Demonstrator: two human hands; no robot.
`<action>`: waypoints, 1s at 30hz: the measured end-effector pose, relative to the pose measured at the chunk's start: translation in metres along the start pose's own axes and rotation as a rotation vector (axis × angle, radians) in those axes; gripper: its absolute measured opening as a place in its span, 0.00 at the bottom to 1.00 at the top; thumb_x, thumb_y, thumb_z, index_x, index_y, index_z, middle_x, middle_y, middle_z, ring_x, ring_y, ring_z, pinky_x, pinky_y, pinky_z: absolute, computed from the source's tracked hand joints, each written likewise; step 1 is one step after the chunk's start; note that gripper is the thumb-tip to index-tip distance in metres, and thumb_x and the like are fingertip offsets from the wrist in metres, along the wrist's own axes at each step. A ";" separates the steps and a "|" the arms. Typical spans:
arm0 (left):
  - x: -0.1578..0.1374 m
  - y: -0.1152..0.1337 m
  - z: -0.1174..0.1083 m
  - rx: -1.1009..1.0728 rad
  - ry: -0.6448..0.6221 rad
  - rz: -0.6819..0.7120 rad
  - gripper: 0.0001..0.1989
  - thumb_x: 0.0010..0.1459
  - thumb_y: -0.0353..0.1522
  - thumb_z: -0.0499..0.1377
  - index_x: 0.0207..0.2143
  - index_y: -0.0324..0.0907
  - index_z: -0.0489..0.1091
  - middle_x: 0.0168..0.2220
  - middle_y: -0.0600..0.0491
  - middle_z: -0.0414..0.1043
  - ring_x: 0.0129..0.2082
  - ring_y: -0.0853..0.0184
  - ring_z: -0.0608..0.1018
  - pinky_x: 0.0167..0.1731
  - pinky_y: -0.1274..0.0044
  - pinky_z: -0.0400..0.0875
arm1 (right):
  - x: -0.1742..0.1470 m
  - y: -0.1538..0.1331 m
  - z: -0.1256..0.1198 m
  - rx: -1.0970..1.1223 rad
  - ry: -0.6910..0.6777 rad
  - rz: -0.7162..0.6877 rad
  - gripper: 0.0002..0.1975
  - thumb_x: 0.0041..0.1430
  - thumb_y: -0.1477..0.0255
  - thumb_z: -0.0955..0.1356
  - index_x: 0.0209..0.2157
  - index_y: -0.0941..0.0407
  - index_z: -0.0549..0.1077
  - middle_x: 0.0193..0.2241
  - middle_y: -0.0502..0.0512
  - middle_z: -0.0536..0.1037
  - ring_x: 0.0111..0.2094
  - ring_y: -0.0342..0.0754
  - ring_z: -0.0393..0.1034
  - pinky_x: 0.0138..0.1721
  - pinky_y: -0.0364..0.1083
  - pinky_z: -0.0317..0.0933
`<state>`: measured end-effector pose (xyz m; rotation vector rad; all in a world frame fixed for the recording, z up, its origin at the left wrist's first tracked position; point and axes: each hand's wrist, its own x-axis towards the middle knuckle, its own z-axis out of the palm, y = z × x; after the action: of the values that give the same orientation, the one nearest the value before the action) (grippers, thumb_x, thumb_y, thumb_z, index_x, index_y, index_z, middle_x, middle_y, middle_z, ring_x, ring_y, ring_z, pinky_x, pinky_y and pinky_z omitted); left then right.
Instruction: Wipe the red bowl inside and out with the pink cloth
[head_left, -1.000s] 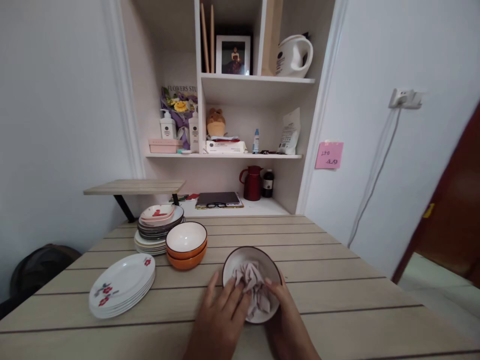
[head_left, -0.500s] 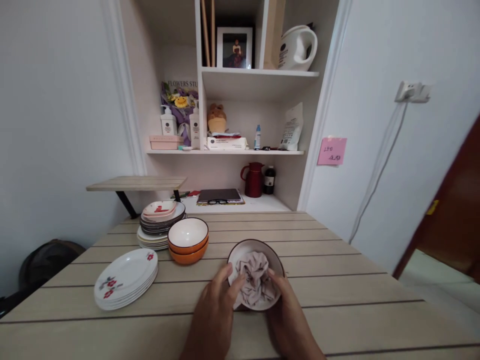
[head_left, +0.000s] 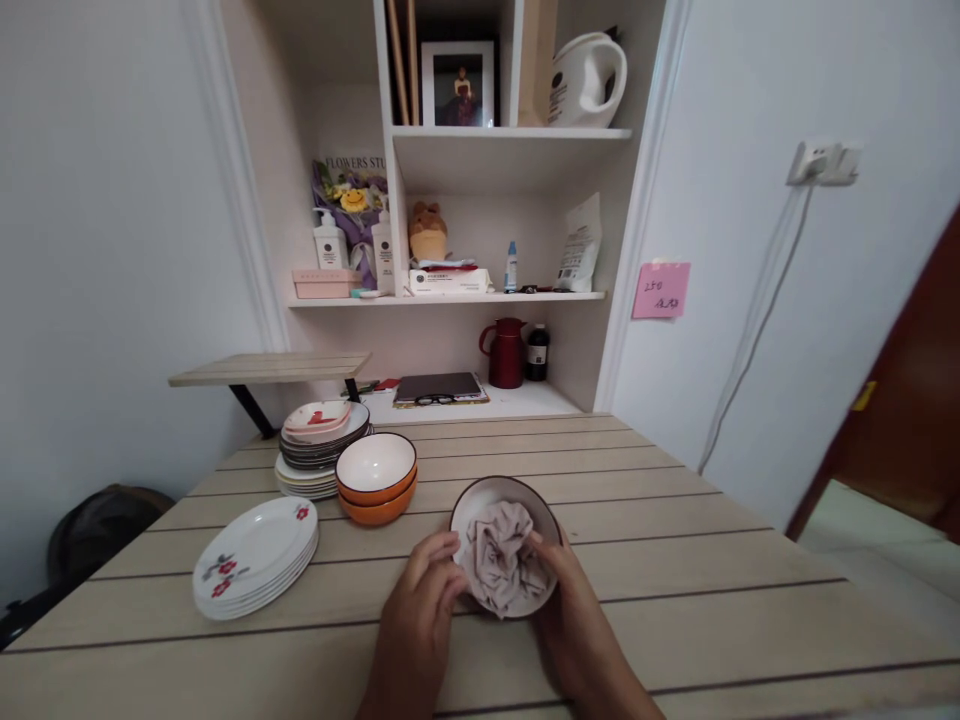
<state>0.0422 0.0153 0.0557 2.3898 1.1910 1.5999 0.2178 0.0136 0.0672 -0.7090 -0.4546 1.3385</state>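
A white bowl (head_left: 480, 490) with a dark rim is tipped toward me near the front of the table. Inside it lies a crumpled pinkish-beige cloth (head_left: 501, 565). My right hand (head_left: 574, 610) grips the bowl's right side, its thumb over the rim and against the cloth. At the left rim, my left hand (head_left: 424, 590) has loosely bent fingers, slightly apart, with the fingertips close to the edge; whether they touch it I cannot tell. Left of the hands are two stacked orange bowls (head_left: 377, 512) with white insides and a stack of white flowered plates (head_left: 259, 545).
Behind these stands a pile of dark-edged plates (head_left: 330, 455) topped by small pink dishes (head_left: 319, 418). A small raised shelf (head_left: 274, 368) overhangs the table's back left. Toward the back are a closed laptop (head_left: 439, 386), glasses (head_left: 435, 399) and a red jug (head_left: 506, 355).
My left hand has drawn back left, its thumb coming off the cloth. The cloth has shifted within the bowl. My right hand keeps its grip, and the view has tilted slightly.
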 end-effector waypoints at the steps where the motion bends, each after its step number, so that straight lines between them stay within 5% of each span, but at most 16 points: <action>1: 0.000 0.001 -0.001 -0.003 -0.003 -0.032 0.18 0.72 0.31 0.50 0.33 0.45 0.76 0.48 0.47 0.79 0.48 0.62 0.83 0.46 0.71 0.82 | 0.000 0.000 0.000 0.004 -0.002 0.001 0.35 0.47 0.62 0.80 0.56 0.51 0.72 0.40 0.51 0.86 0.43 0.57 0.78 0.45 0.53 0.70; 14: -0.003 -0.007 -0.003 0.015 0.113 -0.058 0.16 0.75 0.33 0.47 0.39 0.45 0.74 0.45 0.48 0.78 0.48 0.62 0.82 0.47 0.69 0.79 | -0.003 -0.004 0.004 0.009 0.036 0.012 0.39 0.42 0.61 0.81 0.57 0.53 0.73 0.41 0.54 0.87 0.43 0.60 0.79 0.43 0.54 0.70; 19: -0.002 -0.014 -0.004 0.271 0.169 0.039 0.14 0.76 0.38 0.50 0.51 0.42 0.71 0.57 0.41 0.73 0.58 0.58 0.77 0.53 0.65 0.76 | 0.004 0.002 -0.003 0.037 0.129 0.049 0.30 0.43 0.60 0.80 0.48 0.54 0.77 0.41 0.55 0.87 0.45 0.61 0.79 0.45 0.55 0.70; 24: 0.015 0.010 0.005 0.476 -0.045 0.557 0.35 0.69 0.54 0.54 0.64 0.36 0.65 0.65 0.37 0.69 0.67 0.51 0.69 0.63 0.62 0.68 | 0.006 0.005 -0.006 0.078 0.062 0.008 0.32 0.47 0.63 0.79 0.54 0.53 0.74 0.42 0.52 0.87 0.45 0.57 0.78 0.48 0.53 0.68; 27: 0.024 0.020 0.017 0.504 -0.173 0.566 0.34 0.64 0.44 0.66 0.65 0.35 0.64 0.66 0.38 0.68 0.66 0.50 0.71 0.61 0.62 0.71 | 0.006 0.005 -0.006 0.101 0.049 -0.002 0.38 0.47 0.64 0.80 0.59 0.49 0.69 0.41 0.49 0.87 0.44 0.56 0.79 0.47 0.51 0.68; 30: 0.023 0.019 0.030 0.459 -0.205 0.453 0.33 0.64 0.34 0.65 0.68 0.36 0.61 0.67 0.38 0.67 0.62 0.52 0.75 0.55 0.64 0.77 | 0.007 0.004 -0.006 0.106 0.074 -0.019 0.40 0.48 0.64 0.80 0.62 0.49 0.66 0.39 0.48 0.86 0.43 0.55 0.79 0.46 0.51 0.69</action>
<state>0.0815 0.0265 0.0673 3.2150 1.1331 1.2081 0.2203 0.0190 0.0591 -0.6629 -0.3278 1.3040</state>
